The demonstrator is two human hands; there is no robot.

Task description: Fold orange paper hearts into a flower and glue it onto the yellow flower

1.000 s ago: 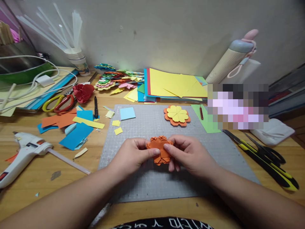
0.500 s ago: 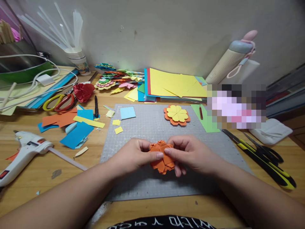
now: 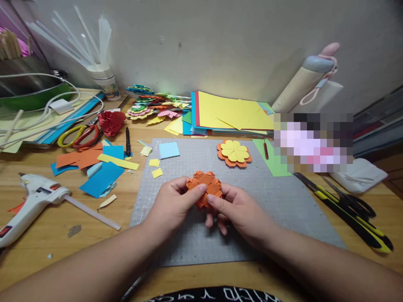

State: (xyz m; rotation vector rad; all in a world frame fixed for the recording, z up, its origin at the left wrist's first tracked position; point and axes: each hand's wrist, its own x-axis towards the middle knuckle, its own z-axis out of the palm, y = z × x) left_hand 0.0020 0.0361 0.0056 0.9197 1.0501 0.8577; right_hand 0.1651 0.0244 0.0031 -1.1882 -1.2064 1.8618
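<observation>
An orange folded paper flower (image 3: 205,179) is held between my two hands above the grey cutting mat (image 3: 176,247). My left hand (image 3: 176,199) grips its left side, thumb lying across the folded face. From the right, my right hand (image 3: 234,207) pinches the lower right edge with the thumb on top; some of its fingers hang below the flower. Beyond them on the mat lies a finished-looking paper flower (image 3: 234,151), yellow petals over orange ones. A light blue paper square (image 3: 169,149) and small yellow paper squares (image 3: 157,173) rest at the mat's upper left.
A glue gun (image 3: 40,193) and blue and orange paper scraps (image 3: 102,178) lie left, near red-and-yellow-handled scissors (image 3: 83,135). Coloured paper sheets (image 3: 233,111) are stacked at the back. To the right are a utility knife (image 3: 349,216), black scissors (image 3: 355,205) and a bottle (image 3: 299,84).
Both hands have brought the orange flower slightly left and away from me, turning it between the fingers. My left thumb now sits higher on it.
</observation>
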